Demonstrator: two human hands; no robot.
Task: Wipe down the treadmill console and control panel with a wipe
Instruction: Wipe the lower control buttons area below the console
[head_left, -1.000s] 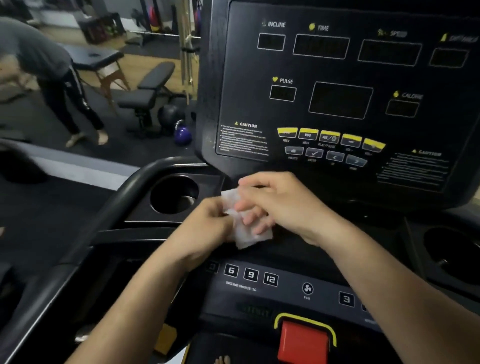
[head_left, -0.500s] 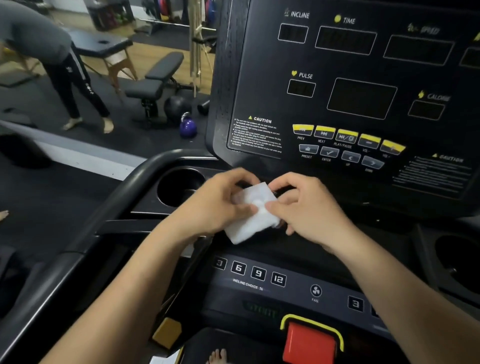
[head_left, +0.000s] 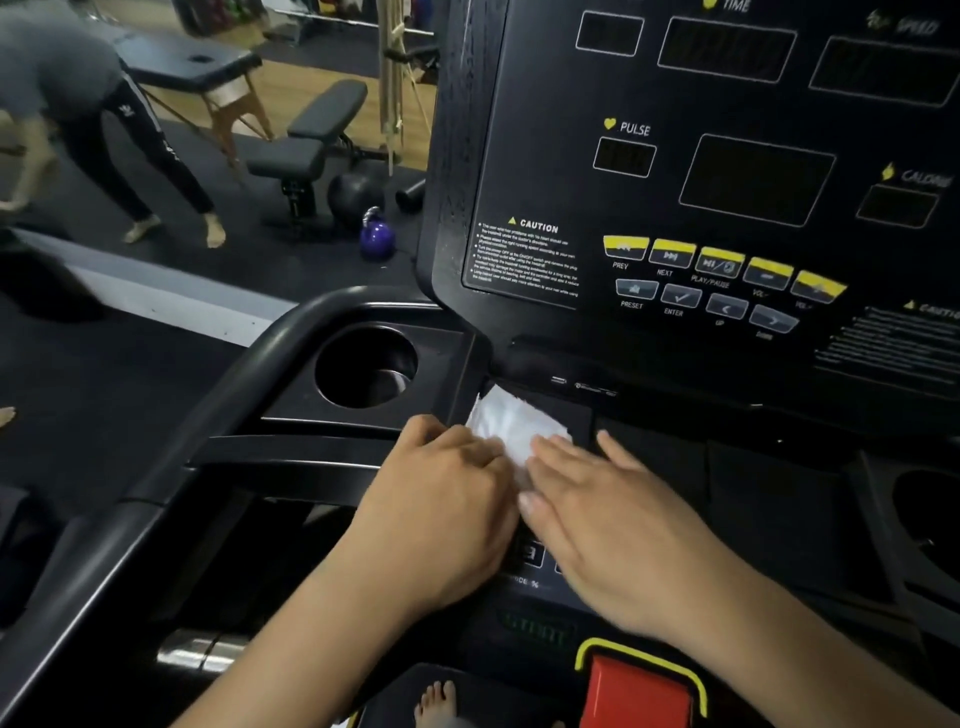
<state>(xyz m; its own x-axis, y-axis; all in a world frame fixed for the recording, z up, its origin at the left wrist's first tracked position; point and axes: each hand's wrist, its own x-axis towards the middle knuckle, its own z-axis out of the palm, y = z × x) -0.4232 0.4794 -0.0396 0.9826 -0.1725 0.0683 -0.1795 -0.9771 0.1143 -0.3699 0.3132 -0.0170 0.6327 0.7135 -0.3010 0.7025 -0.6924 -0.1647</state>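
Ideally, press the wipe flat under the right hand (fingers straight); the left hand, fingers curled, grips its edge; sweep firmly.

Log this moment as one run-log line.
wipe: flat on ledge under console | left hand: fingers curled on its edge | right hand: straight fingers pressing it

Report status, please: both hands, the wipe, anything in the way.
Left hand grips wipe at near edge; right hand flat on it. Wipe spread on console ledge under display panel. Cup holder to its left, apart; nothing blocking seen.
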